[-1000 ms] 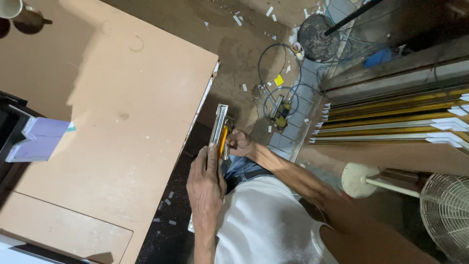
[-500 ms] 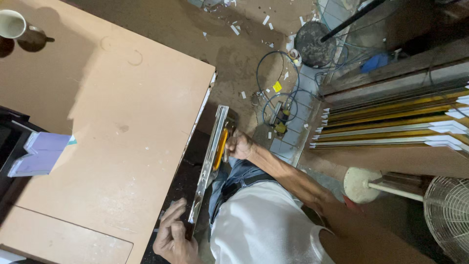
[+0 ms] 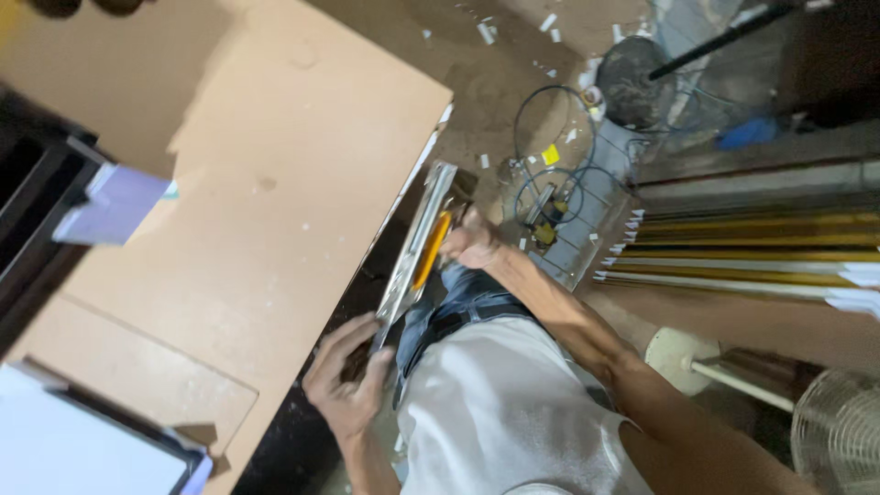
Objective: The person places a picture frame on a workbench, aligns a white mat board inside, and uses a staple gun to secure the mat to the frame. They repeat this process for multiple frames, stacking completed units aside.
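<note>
Left hand (image 3: 346, 385) grips the near end of a long metal rail (image 3: 417, 247); right hand (image 3: 472, 243) holds an orange-handled tool (image 3: 431, 249) against it. Rail lies along the edge of the tan board surface (image 3: 247, 229). Floor beyond: coiled cables (image 3: 550, 156), gold-coloured strips (image 3: 752, 247), fan (image 3: 839, 431).

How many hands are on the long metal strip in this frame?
2. The left hand grips the metal strip at its near end; the right hand holds its far end beside an orange tool.
</note>
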A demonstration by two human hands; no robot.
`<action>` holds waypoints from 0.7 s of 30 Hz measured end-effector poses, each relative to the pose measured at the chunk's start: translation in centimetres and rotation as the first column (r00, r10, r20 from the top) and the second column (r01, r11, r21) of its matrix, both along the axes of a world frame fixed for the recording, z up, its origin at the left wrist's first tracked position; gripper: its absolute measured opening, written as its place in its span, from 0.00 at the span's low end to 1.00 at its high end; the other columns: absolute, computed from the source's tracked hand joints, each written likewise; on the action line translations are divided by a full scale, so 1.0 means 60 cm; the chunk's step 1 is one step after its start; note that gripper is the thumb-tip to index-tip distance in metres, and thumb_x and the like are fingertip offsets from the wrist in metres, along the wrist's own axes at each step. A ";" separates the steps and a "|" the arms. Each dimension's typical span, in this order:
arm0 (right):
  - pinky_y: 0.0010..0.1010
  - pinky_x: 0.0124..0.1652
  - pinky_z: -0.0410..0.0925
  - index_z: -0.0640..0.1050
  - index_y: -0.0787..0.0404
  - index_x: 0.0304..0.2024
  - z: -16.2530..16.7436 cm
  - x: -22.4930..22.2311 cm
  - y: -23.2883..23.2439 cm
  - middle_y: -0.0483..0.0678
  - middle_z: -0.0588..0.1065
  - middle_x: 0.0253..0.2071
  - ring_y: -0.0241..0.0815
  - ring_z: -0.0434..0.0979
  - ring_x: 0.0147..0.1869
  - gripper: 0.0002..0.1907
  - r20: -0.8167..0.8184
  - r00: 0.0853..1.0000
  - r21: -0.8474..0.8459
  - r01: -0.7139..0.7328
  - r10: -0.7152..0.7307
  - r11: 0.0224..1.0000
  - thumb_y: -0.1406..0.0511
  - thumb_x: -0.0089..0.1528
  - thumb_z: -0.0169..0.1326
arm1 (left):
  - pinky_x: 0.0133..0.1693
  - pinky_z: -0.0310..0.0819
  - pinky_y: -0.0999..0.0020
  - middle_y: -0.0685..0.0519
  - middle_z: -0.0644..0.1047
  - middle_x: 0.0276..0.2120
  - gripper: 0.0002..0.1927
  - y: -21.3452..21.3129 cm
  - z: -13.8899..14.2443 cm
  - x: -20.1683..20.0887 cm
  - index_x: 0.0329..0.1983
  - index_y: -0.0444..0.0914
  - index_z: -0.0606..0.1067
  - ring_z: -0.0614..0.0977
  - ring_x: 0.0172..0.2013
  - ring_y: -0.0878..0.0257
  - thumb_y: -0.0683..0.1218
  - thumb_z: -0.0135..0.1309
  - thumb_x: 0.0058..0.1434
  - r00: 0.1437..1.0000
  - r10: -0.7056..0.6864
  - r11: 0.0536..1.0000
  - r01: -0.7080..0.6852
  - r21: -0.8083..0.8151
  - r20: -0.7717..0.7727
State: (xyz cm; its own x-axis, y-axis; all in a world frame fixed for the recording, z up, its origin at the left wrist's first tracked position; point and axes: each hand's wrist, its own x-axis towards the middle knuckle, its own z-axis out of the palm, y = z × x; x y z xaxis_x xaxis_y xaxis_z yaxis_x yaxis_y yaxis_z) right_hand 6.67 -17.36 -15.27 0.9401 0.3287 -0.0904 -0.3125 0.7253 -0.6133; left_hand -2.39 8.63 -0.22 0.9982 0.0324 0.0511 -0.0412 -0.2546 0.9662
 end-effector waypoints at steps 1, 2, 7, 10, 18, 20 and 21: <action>0.35 0.39 0.77 0.79 0.67 0.48 0.007 0.004 -0.003 0.55 0.81 0.43 0.45 0.82 0.40 0.25 -0.015 1.000 0.027 0.021 -0.020 0.999 0.72 0.46 0.66 | 0.48 0.79 0.69 0.41 0.82 0.47 0.18 -0.008 0.008 0.000 0.45 0.30 0.81 0.85 0.45 0.55 0.36 0.67 0.49 0.999 -0.022 1.000 0.021 0.003 0.044; 0.37 0.42 0.78 0.78 0.65 0.48 0.013 0.006 -0.008 0.54 0.80 0.42 0.47 0.82 0.42 0.29 -0.033 0.998 0.048 0.046 -0.045 0.998 0.72 0.43 0.66 | 0.50 0.79 0.69 0.42 0.82 0.47 0.19 -0.015 0.015 0.000 0.46 0.31 0.80 0.85 0.46 0.56 0.37 0.68 0.49 0.995 -0.048 0.999 0.048 0.003 0.086; 0.46 0.51 0.76 0.76 0.62 0.44 0.011 0.010 -0.033 0.53 0.78 0.38 0.54 0.81 0.44 0.26 -0.109 0.994 0.230 0.010 0.015 0.973 0.75 0.42 0.63 | 0.41 0.82 0.73 0.47 0.83 0.43 0.15 -0.043 0.034 -0.007 0.43 0.34 0.82 0.87 0.40 0.61 0.38 0.70 0.53 0.997 0.006 0.999 -0.009 0.041 0.082; 0.45 0.50 0.76 0.74 0.62 0.42 -0.004 0.010 -0.038 0.53 0.78 0.37 0.54 0.80 0.43 0.25 -0.079 0.997 0.241 0.001 0.019 0.970 0.74 0.41 0.62 | 0.36 0.79 0.73 0.46 0.84 0.42 0.16 -0.041 0.033 -0.010 0.42 0.34 0.82 0.86 0.35 0.61 0.40 0.71 0.50 0.999 0.030 0.999 -0.031 0.044 0.017; 0.46 0.50 0.76 0.74 0.62 0.37 -0.003 0.000 -0.019 0.52 0.80 0.35 0.53 0.81 0.43 0.20 -0.052 0.995 0.224 -0.075 0.089 0.972 0.76 0.42 0.61 | 0.54 0.78 0.60 0.45 0.82 0.46 0.16 -0.013 0.022 0.001 0.43 0.32 0.81 0.83 0.49 0.53 0.44 0.67 0.54 0.981 0.034 0.997 -0.019 -0.081 0.189; 0.45 0.49 0.76 0.74 0.62 0.36 0.009 -0.003 -0.017 0.52 0.80 0.35 0.51 0.81 0.41 0.19 -0.056 0.994 0.226 -0.084 0.099 0.971 0.77 0.44 0.62 | 0.55 0.77 0.59 0.45 0.82 0.46 0.16 -0.008 0.022 0.002 0.44 0.32 0.80 0.83 0.49 0.52 0.45 0.66 0.55 0.981 0.007 0.995 0.012 -0.096 0.194; 0.49 0.49 0.77 0.74 0.61 0.36 0.014 -0.004 -0.017 0.52 0.80 0.36 0.52 0.82 0.43 0.19 -0.078 0.990 0.202 -0.102 0.120 0.974 0.77 0.43 0.62 | 0.54 0.78 0.60 0.44 0.82 0.46 0.17 -0.007 0.021 0.002 0.44 0.32 0.80 0.83 0.49 0.52 0.45 0.66 0.54 0.983 -0.009 0.996 0.025 -0.084 0.183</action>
